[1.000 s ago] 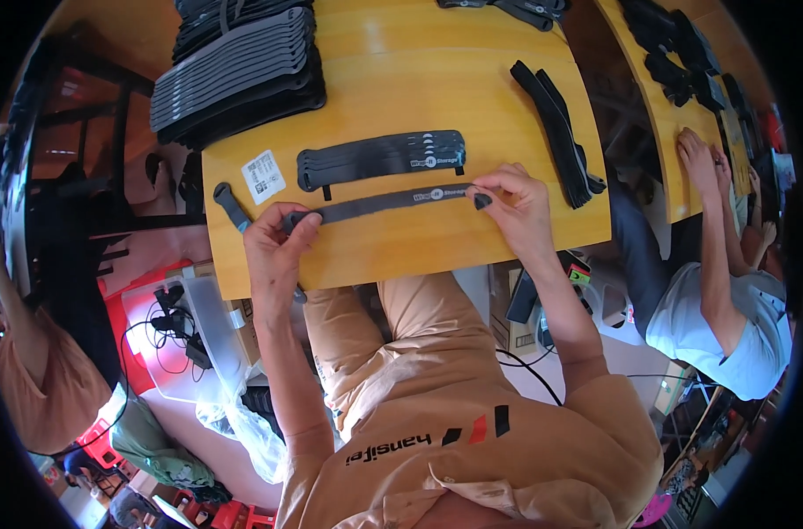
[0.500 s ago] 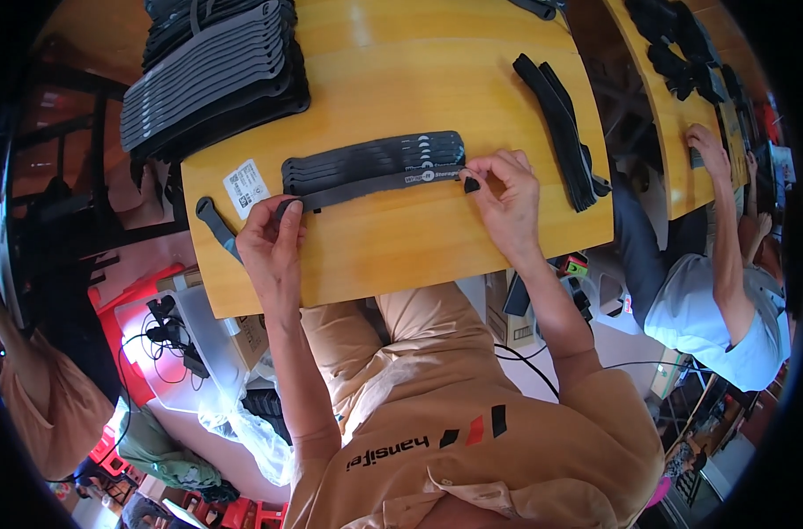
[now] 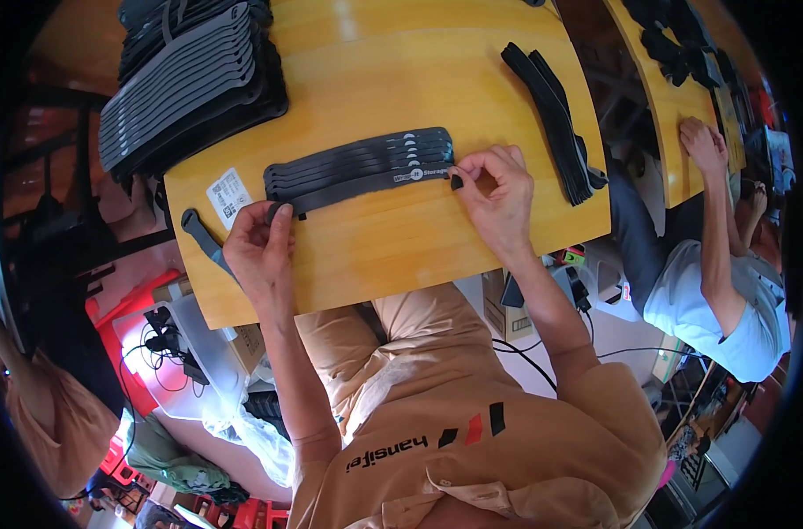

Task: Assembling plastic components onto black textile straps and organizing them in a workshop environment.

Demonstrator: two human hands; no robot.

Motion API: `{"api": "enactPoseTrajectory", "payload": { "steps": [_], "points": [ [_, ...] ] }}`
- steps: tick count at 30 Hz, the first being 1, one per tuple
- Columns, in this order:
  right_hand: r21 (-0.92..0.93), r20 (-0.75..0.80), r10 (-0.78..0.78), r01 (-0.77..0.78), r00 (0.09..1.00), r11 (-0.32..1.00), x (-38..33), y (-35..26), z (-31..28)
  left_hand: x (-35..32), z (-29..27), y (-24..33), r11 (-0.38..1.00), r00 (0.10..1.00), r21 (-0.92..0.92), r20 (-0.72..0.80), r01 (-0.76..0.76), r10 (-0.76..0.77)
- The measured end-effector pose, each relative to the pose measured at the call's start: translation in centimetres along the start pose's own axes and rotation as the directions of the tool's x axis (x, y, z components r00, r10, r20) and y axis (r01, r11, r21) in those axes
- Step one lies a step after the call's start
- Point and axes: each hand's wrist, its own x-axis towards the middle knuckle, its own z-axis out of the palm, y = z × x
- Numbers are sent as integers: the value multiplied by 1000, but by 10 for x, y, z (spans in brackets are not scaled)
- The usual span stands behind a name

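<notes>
A dark grey hook-and-loop strap (image 3: 353, 197) with pale printing is stretched level along the near side of a fan of several overlapping straps (image 3: 331, 169) on the table. My left hand (image 3: 262, 251) pinches its left end between thumb and fingers, where a black piece shows. At the other end, my right hand (image 3: 496, 203) pinches a small black tip with thumb and forefinger, the remaining fingers curled. A white label sheet (image 3: 230, 196) lies beyond my left hand. Beside that hand rests a loose grey strap (image 3: 205, 236) with a looped end.
Tall stacks of straps (image 3: 185, 93) stand at the far left of the wooden table (image 3: 375, 264). A black strap bundle (image 3: 556, 128) lies on the right. A co-worker (image 3: 710, 282) sits at another table there. A clear plastic bin with cables (image 3: 176, 361) stands below left.
The whole view has shifted slightly, putting the table things further left. The front strap now lies closer against the fan, both hands still pinching its ends. The co-worker's hands have moved together.
</notes>
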Motion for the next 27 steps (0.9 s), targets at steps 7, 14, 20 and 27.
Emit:
{"api": "enactPoseTrajectory", "payload": {
  "steps": [7,14,20,27],
  "points": [
    [-28,4,-22,22,1000,999,1,-1,-1,1,1,-4,999,1000,-30,-16,-11,10],
    [-45,10,-15,15,1000,999,2,-1,1,2,2,-3,1000,999,-19,-26,-20,19],
    [-80,17,-36,37,999,996,3,1,2,2,3,0,1000,999,-16,-33,10,-11],
    [-98,7,-33,34,999,995,2,0,3,2,5,3,1000,999,11,-40,17,-17]
  ]
}}
